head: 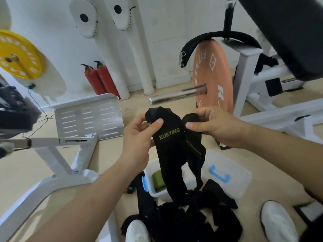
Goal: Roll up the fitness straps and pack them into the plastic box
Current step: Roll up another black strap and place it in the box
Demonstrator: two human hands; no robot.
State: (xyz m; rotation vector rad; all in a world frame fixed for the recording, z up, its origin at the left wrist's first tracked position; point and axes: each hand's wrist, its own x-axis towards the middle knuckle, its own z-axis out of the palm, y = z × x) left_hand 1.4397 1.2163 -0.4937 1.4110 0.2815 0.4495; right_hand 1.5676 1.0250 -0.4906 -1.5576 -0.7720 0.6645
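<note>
Both hands, left hand [141,135] and right hand [211,124], pinch a black strap [170,145]; its hanging tail below could snag the loose straps [183,219], spoiling the roll.

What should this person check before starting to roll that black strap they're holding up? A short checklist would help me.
1. Left hand grip on the XUEYING strap: ok, thumb and fingers pinch its top.
2. Right hand grip: ok, pinches the other raised end.
3. Strap free of the pile of straps: cannot tell, the lower part merges with it.
4. Plastic box open: ok, the lid lies beside it.
5. Room in the box: cannot tell; a green roll is inside, the rest is hidden.
</note>
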